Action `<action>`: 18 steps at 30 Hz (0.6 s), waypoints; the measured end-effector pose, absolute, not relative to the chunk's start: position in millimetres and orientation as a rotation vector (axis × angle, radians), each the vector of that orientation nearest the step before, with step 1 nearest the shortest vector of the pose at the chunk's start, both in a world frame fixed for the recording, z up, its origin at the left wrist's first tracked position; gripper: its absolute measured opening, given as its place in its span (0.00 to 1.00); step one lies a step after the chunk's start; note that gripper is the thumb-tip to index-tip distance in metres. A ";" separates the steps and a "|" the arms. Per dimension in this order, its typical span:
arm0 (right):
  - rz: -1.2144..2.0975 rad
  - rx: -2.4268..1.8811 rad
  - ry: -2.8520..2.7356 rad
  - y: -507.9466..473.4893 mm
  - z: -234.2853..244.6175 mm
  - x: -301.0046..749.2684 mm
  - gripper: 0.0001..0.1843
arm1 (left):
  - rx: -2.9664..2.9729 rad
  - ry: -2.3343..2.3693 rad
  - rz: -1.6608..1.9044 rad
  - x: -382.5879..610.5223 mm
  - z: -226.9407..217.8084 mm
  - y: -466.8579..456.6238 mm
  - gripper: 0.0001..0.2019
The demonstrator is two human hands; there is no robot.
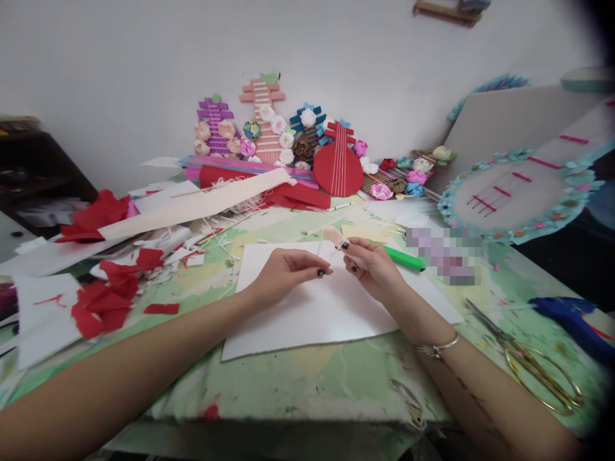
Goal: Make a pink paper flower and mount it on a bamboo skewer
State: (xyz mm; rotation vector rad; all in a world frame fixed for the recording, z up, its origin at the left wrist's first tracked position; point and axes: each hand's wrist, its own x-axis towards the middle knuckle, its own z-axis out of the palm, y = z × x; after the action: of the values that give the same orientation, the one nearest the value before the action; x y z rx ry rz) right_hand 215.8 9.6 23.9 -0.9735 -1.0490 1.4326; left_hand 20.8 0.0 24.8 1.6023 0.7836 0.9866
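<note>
Right hand (372,266) pinches a pale-pink slip (332,235) — beneath, smooth white board (288,326).

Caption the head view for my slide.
Right hand holds a small pale piece over a white sheet, left hand close by.

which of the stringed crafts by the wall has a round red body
The red craft, just right of the dark blue craft. Its plain disc bears pale strings; the purple craft and peach craft have flowers.

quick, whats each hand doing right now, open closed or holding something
Left hand: closed, thumb and fingertips together; whether it holds anything thin cannot be told.
Right hand: closed, holding a small pale pink piece.
</note>
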 end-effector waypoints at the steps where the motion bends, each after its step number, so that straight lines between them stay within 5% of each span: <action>1: 1.447 -0.948 -1.046 9.2 24.6 215.7 0.12 | 1.516 0.787 0.989 20.6 21.9 2.6 0.08; 9: 1.502 -0.892 -1.073 4.8 27.8 213.3 0.13 | 1.142 0.706 0.910 12.4 8.9 18.2 0.14; 14: 1.511 -0.863 -1.092 3.1 29.0 213.4 0.12 | 0.991 0.673 0.906 13.5 11.1 17.4 0.27; 18: 1.533 -0.820 -1.133 2.1 28.9 213.3 0.10 | 1.014 0.693 0.915 11.9 9.4 22.2 0.17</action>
State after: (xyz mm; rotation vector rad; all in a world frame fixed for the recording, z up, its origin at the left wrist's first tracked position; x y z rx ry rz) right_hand 213.3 2.1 28.9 -0.8204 -1.1334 1.5326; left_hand 11.9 22.2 9.4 1.0135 0.6926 0.9148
